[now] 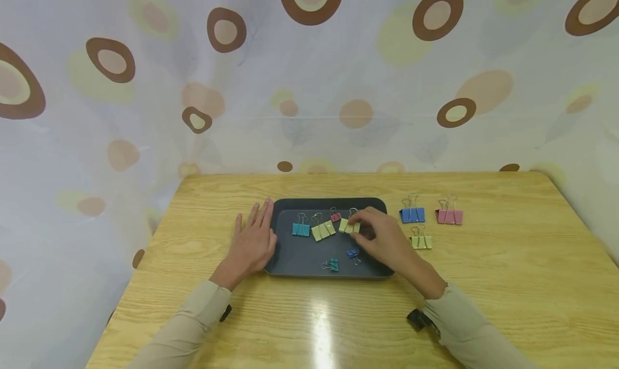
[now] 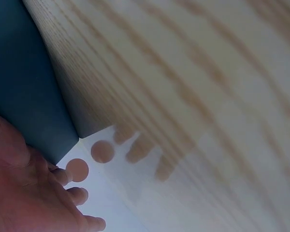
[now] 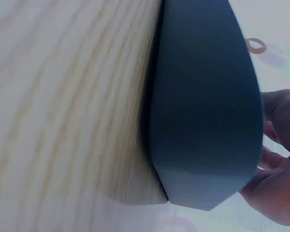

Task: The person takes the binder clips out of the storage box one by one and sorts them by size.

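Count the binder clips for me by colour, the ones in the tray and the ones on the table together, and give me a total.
Yellow clips: 3
Blue clips: 2
Teal or turquoise clips: 2
Pink or red clips: 2
Total: 9

- pale yellow binder clip (image 1: 344, 226): inside the tray, right of its middle, silver wire loop pointing toward the far rim; apparently pinched, though it is partly covered, so whether it touches the floor is hard to tell
- dark grey tray (image 1: 296, 261): rectangular, shallow, lying flat on the wooden table (image 1: 503, 283)
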The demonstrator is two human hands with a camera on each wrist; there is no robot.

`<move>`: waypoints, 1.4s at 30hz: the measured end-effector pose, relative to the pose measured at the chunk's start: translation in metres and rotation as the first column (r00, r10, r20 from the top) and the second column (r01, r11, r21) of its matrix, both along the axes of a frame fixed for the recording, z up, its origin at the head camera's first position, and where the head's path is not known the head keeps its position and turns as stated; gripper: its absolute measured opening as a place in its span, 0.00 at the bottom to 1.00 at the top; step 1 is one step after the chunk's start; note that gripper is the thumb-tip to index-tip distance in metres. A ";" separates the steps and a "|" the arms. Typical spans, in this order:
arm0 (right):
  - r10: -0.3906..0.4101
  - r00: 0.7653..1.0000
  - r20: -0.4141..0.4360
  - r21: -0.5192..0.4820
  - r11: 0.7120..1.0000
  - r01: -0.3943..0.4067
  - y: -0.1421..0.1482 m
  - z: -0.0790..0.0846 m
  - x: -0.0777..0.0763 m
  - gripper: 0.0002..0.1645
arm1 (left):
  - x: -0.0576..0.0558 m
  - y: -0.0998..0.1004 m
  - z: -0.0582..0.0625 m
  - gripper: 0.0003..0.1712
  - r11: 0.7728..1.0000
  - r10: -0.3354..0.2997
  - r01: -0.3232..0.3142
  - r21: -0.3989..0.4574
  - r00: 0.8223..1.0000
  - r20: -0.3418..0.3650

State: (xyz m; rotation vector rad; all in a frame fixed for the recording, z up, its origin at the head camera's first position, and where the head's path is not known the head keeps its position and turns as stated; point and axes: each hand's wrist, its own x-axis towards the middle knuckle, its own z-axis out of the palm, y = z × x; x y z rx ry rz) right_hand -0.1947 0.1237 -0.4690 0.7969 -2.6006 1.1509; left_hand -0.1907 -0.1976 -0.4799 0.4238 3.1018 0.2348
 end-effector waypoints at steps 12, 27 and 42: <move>0.034 0.995 0.089 -0.202 0.979 -0.016 0.026 -0.002 0.014 0.17 | 0.000 0.000 0.000 0.38 1.000 -0.002 0.002 -0.014 1.000 0.002; 0.043 0.988 0.151 -0.322 0.947 0.008 0.064 0.004 0.024 0.19 | 0.001 -0.001 -0.001 0.38 1.000 -0.003 0.003 -0.022 1.000 -0.019; -0.052 0.992 0.119 -0.285 0.955 0.084 0.105 0.011 0.034 0.21 | 0.000 -0.001 -0.003 0.38 1.000 0.002 -0.002 -0.007 1.000 -0.012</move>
